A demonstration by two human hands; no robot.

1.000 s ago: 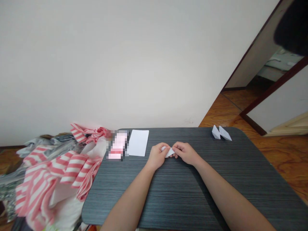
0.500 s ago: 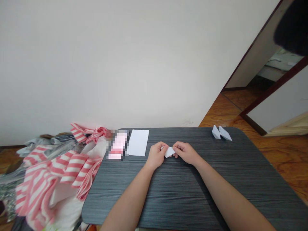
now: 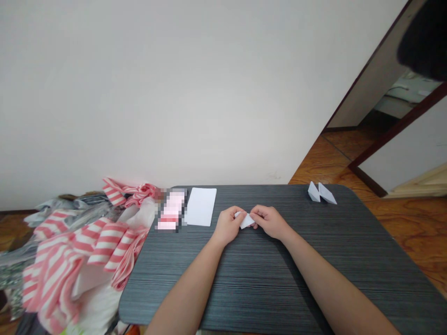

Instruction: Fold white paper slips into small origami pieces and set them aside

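Note:
A small folded piece of white paper (image 3: 247,221) is pinched between my two hands over the middle of the dark table. My left hand (image 3: 229,224) grips its left side, thumb on top. At its right corner, my right hand (image 3: 268,219) holds it between thumb and fingers. Parts of the paper are hidden behind my fingers. Two folded white paper pieces (image 3: 327,193) stand close together near the table's far right corner. A stack of white paper (image 3: 201,207) lies flat to the left of my left hand.
Left of the white stack lies a pixelated pink and white item (image 3: 172,209). The dark wood-grain table (image 3: 251,288) meets a pale wall at the back. Beyond its left edge is a heap of pink-striped cloth (image 3: 108,242) and plastic bags. Wooden floor shows on the right.
Both hands keep hold of the folded paper in nearly the same place. The fingers have shifted slightly closer together. Everything else on the table stays put.

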